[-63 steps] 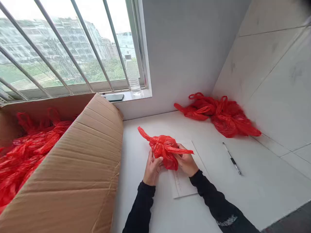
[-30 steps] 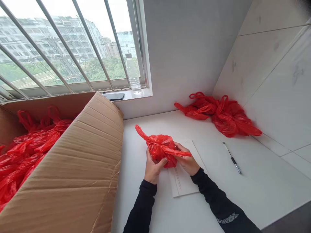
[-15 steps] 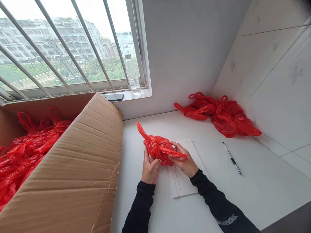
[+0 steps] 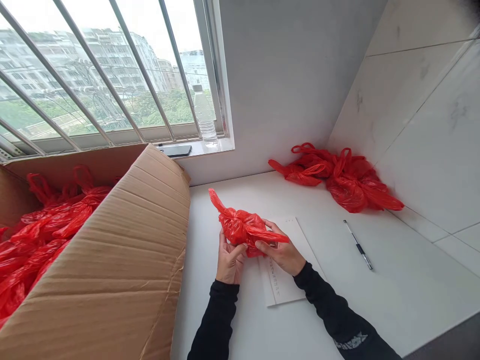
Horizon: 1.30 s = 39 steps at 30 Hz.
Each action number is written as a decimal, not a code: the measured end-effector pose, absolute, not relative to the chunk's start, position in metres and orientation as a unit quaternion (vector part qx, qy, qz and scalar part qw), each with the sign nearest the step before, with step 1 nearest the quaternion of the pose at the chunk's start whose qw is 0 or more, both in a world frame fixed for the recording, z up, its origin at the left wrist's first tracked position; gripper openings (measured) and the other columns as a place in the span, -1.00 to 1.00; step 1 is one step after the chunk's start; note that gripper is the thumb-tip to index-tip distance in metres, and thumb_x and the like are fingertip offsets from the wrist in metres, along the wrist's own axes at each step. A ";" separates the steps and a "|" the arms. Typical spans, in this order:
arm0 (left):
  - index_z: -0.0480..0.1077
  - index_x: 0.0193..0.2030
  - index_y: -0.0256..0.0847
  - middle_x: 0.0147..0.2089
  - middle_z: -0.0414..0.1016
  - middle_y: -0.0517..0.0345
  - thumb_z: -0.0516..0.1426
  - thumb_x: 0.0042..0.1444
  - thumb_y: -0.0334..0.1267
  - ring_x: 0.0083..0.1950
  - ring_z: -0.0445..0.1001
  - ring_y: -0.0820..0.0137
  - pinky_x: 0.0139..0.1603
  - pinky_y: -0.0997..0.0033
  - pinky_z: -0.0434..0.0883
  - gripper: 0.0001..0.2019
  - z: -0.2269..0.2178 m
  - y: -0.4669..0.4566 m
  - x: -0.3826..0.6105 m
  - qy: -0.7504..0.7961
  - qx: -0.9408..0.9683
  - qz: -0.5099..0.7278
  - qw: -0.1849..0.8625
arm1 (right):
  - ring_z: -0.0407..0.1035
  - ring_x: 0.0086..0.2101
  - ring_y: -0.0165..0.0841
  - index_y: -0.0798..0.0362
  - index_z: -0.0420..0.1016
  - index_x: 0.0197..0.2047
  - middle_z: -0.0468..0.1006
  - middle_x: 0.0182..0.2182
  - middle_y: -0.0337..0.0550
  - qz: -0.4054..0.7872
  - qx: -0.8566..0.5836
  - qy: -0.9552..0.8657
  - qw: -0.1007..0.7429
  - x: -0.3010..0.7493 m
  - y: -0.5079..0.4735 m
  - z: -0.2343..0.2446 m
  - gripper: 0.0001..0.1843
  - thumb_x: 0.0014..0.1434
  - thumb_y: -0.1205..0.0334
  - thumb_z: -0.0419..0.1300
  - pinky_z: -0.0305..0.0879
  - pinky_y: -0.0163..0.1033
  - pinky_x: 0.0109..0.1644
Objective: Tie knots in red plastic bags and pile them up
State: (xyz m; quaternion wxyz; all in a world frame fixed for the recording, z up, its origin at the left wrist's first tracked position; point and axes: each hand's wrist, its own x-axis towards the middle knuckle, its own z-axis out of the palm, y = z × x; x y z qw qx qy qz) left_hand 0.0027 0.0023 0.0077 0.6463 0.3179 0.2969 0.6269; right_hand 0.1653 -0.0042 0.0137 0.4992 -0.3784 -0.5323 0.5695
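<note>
A knotted red plastic bag (image 4: 243, 227) is held between both hands above the white table. My left hand (image 4: 229, 260) grips its lower left side, thumb in front and fingers partly hidden beneath. On the lower right, my right hand (image 4: 281, 252) closes around the bag, its thumb pressed to the front. One twisted bag end sticks up to the left, another points right over the right hand. What the bag contains is hidden. Partly under the right hand lies a white notebook (image 4: 296, 270) with handwritten marks down its left side.
A cardboard box (image 4: 123, 265) holding several red bags (image 4: 56, 225) stands at the left. More red bags (image 4: 352, 180) lie by the back wall. A pen (image 4: 358, 245) is right of the notebook. The windowsill bears a water bottle (image 4: 205, 117) and a phone (image 4: 176, 150).
My left hand and the left part of the red bag have shifted slightly left. My right thumb has moved a little left across the bag. Everything else has stayed put.
</note>
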 end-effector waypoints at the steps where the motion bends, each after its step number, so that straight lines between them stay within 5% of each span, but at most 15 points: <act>1: 0.09 0.33 0.13 0.05 0.52 0.13 0.33 -0.12 -0.47 -0.01 0.54 0.26 -0.04 0.31 0.51 -0.11 0.007 0.002 0.002 0.294 0.314 0.626 0.650 | 0.45 0.02 -0.15 -0.05 0.19 0.29 0.53 0.03 -0.03 0.566 -0.372 -0.539 0.500 0.165 -0.005 0.014 -0.29 0.15 0.04 0.33 0.41 -0.03 0.09; 9: 0.31 0.21 -0.03 0.20 0.45 0.06 0.12 0.23 -0.08 0.16 0.45 0.17 0.07 0.18 0.48 -0.59 0.009 0.001 -0.003 0.286 0.233 0.631 0.683 | 0.45 -0.32 -0.27 -0.04 0.33 0.20 0.56 -0.30 -0.18 0.533 -0.385 -0.600 0.454 0.168 -0.007 0.014 -0.41 0.16 -0.06 0.28 0.39 -0.15 -0.18; 14: 0.40 0.11 -0.09 -0.02 0.58 0.13 0.23 0.07 -0.22 0.03 0.53 0.24 0.05 0.27 0.46 -0.58 0.008 0.001 -0.006 0.310 0.205 0.624 0.688 | 0.45 -0.37 -0.28 -0.04 0.25 0.17 0.53 -0.34 -0.19 0.618 -0.370 -0.499 0.482 0.165 -0.005 0.012 -0.45 0.27 -0.21 0.06 0.41 -0.16 -0.28; 20: 0.45 -0.04 -0.13 -0.18 0.55 0.15 0.24 0.04 -0.25 -0.23 0.51 0.37 -0.21 0.42 0.44 -0.69 0.006 -0.003 0.005 0.307 0.310 0.597 0.673 | 0.44 -0.04 -0.21 0.00 0.36 0.13 0.54 -0.05 -0.06 0.579 -0.353 -0.503 0.536 0.168 0.002 0.010 -0.48 0.16 0.03 0.30 0.35 -0.09 0.09; 25: 0.44 -0.08 -0.13 -0.17 0.53 0.18 0.26 0.09 -0.20 -0.25 0.48 0.42 -0.24 0.48 0.40 -0.74 0.000 -0.003 0.009 0.320 0.374 0.593 0.638 | 0.42 -0.29 -0.33 -0.01 0.44 -0.02 0.55 -0.24 -0.18 0.567 -0.359 -0.491 0.556 0.173 0.001 0.015 -0.71 0.19 0.13 0.22 0.41 -0.24 -0.21; 29: 0.38 -0.18 -0.11 -0.24 0.54 0.23 0.30 0.02 -0.24 -0.36 0.48 0.45 -0.32 0.48 0.40 -0.75 0.000 -0.002 0.005 0.323 0.355 0.583 0.656 | 0.39 -0.31 -0.30 0.00 0.43 -0.09 0.52 -0.25 -0.16 0.585 -0.396 -0.455 0.543 0.173 -0.002 0.016 -0.65 0.29 -0.08 0.05 0.39 -0.27 -0.36; 34: 0.40 -0.03 -0.15 -0.17 0.56 0.09 0.28 -0.05 -0.32 -0.32 0.53 0.35 -0.30 0.39 0.44 -0.62 0.007 -0.003 0.004 0.319 0.389 0.550 0.666 | 0.44 -0.26 -0.27 -0.01 0.37 0.01 0.54 -0.24 -0.16 0.596 -0.389 -0.458 0.533 0.169 -0.001 0.015 -0.55 0.17 -0.10 0.25 0.40 -0.17 -0.15; 39: 0.43 0.04 -0.19 -0.12 0.56 0.00 0.22 0.05 -0.24 -0.20 0.54 0.25 -0.23 0.33 0.47 -0.62 0.015 -0.008 0.006 0.271 0.383 0.535 0.703 | 0.39 -0.30 -0.29 0.03 0.46 -0.20 0.52 -0.31 -0.21 0.561 -0.381 -0.503 0.536 0.170 0.000 0.015 -0.70 0.15 -0.02 0.29 0.35 -0.21 -0.17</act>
